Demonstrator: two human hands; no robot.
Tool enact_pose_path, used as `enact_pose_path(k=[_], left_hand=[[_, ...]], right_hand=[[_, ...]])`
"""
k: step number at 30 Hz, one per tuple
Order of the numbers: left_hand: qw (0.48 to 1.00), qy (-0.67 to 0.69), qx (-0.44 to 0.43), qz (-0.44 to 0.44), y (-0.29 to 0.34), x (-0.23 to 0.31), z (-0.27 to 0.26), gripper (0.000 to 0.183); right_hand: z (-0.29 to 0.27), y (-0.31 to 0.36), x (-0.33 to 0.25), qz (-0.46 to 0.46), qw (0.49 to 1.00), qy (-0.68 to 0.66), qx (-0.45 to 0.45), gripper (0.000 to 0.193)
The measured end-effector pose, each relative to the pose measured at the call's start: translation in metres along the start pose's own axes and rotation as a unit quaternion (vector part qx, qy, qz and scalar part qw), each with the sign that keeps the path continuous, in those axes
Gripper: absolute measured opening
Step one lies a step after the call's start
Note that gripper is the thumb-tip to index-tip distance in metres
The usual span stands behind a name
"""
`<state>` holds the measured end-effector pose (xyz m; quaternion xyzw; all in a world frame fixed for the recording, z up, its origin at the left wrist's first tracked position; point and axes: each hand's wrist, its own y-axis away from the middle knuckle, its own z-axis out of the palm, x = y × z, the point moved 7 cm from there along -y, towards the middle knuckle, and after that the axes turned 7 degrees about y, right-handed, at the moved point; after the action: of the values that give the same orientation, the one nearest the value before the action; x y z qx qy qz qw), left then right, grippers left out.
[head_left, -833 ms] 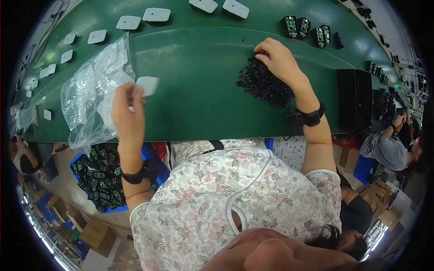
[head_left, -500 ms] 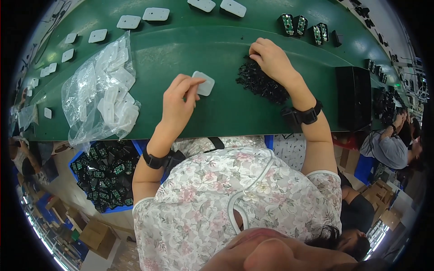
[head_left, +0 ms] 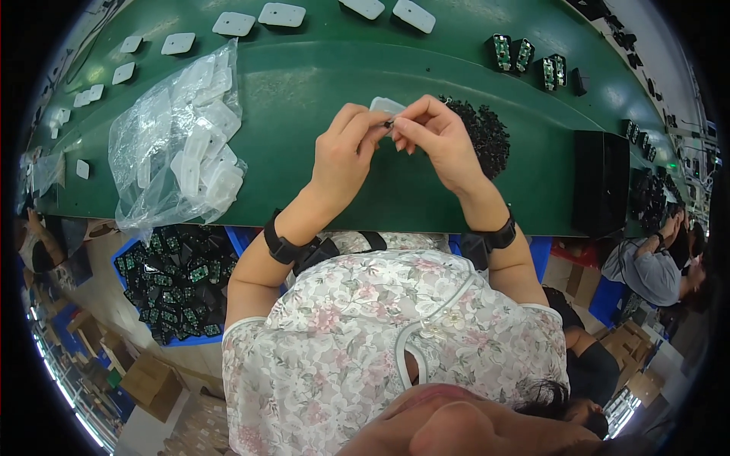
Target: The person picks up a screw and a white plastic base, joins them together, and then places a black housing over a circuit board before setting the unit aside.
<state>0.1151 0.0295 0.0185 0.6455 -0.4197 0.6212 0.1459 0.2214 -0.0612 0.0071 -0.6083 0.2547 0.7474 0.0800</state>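
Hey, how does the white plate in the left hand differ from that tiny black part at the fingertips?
Colour: the white plate is pale, while the black part is dark.
Size: the white plate is much larger than the black part.
Pose: the white plate sits partly hidden behind the left hand, while the black part shows where its fingertips meet the right hand's.
Shared: both are over the green table.

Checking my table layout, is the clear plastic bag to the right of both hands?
No, the clear plastic bag lies left of both the left hand and right hand.
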Motion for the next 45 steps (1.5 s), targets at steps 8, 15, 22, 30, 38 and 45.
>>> enact_pose_path(k=[8,15,22,30,38,45], left_hand=[[0.952,0.248,0.042,-0.172,0.011,-0.019,-0.006,0.017],[0.911,0.315,-0.006,-0.267,0.022,-0.039,0.0,0.013],[0.951,0.269,0.024,-0.152,0.019,-0.03,-0.008,0.005],[0.937,0.307,0.031,-0.166,0.023,-0.03,-0.013,0.006],[0.941,0.279,-0.022,-0.191,0.025,-0.029,-0.006,0.008],[0.938,0.264,-0.01,-0.225,0.016,-0.041,-0.014,0.018]], right_hand=[[0.013,0.01,-0.026,-0.18,0.905,0.381,0.056,0.004],[0.015,0.005,-0.018,-0.151,0.908,0.378,0.1,0.006],[0.012,-0.004,0.009,-0.09,0.967,0.226,0.083,0.012],[0.015,0.016,-0.038,-0.233,0.86,0.426,0.154,0.026],[0.008,0.005,-0.01,-0.107,0.927,0.352,0.07,0.02],[-0.009,-0.013,0.002,-0.042,0.963,0.265,0.003,0.028]])
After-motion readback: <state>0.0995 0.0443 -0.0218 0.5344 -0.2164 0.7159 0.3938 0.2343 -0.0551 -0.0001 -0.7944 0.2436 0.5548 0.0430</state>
